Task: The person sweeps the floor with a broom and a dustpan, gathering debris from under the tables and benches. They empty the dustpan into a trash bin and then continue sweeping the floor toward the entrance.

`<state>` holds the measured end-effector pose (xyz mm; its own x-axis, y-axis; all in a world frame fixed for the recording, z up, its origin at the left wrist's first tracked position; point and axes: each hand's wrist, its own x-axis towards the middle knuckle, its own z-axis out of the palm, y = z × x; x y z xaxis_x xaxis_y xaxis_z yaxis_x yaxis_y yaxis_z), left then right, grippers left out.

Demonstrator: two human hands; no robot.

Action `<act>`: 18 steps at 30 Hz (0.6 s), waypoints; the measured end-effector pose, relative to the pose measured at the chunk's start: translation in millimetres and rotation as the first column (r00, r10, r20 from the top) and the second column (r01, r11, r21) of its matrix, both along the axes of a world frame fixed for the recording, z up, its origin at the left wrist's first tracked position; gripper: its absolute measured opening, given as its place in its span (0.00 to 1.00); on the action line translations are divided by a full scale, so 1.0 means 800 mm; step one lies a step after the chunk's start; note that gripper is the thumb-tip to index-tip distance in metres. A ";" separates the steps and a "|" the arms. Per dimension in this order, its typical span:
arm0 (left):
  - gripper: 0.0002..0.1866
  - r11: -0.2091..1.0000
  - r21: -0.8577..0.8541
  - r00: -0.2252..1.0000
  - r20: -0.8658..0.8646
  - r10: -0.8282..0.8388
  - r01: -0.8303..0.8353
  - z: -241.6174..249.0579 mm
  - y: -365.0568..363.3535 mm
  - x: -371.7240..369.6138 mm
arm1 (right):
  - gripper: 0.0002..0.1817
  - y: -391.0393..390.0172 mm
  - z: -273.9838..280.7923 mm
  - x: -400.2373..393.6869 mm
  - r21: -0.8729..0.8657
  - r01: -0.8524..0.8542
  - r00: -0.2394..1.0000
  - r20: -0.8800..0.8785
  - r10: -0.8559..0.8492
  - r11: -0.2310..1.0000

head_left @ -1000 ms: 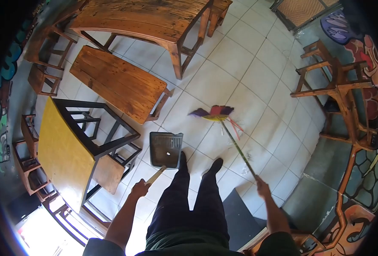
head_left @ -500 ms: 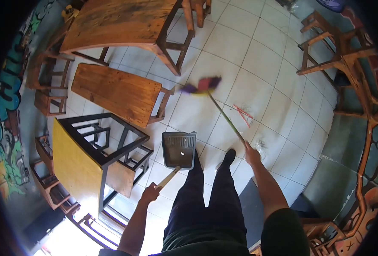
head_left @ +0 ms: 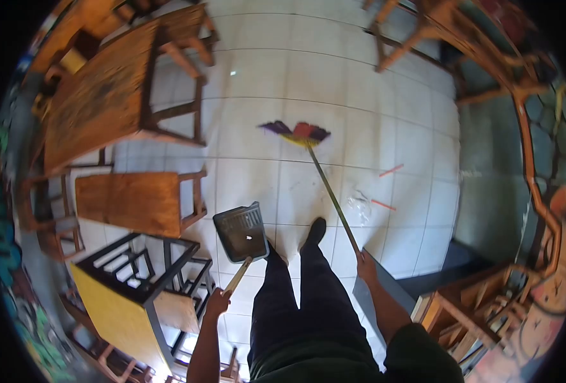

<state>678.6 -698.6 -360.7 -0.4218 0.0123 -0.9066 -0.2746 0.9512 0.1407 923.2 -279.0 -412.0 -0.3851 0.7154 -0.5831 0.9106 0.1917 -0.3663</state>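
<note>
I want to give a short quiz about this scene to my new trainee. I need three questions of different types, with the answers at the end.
1. True or false: the right hand holds the broom, and the left hand holds the handle of the dustpan.

2. What lies inside the dustpan?
A) a small white scrap
B) a black shoe
C) a wooden stool

3. How many loose red strips lie on the floor, to the right of the broom in the picture?

Key: 1 true; 2 A; 3 two.
</note>
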 end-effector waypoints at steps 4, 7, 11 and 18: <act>0.23 0.995 0.071 0.996 -0.048 -0.072 0.075 -0.017 -0.019 -0.005 | 0.19 0.069 -0.044 0.011 0.051 0.243 0.968 0.054 -0.246 0.969; 0.21 0.991 0.105 0.995 -0.068 -0.075 0.081 -0.016 -0.008 -0.010 | 0.20 0.139 -0.061 0.047 0.159 0.384 0.917 0.046 -0.396 0.909; 0.19 0.987 0.045 0.988 0.003 -0.156 0.156 0.024 0.077 -0.030 | 0.20 0.243 -0.106 0.099 0.227 0.522 0.801 0.199 -0.564 0.822; 0.19 0.831 0.081 0.834 -0.083 -0.545 0.551 0.000 0.105 -0.078 | 0.14 0.278 -0.147 0.163 -0.324 -0.181 0.779 0.529 0.336 0.929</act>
<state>616.4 -614.5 -360.4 -0.3672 0.3428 -0.8647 0.2984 0.9239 0.2396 1053.2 -56.6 -529.8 -0.0797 0.4432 -0.8929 0.8948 0.4266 0.1319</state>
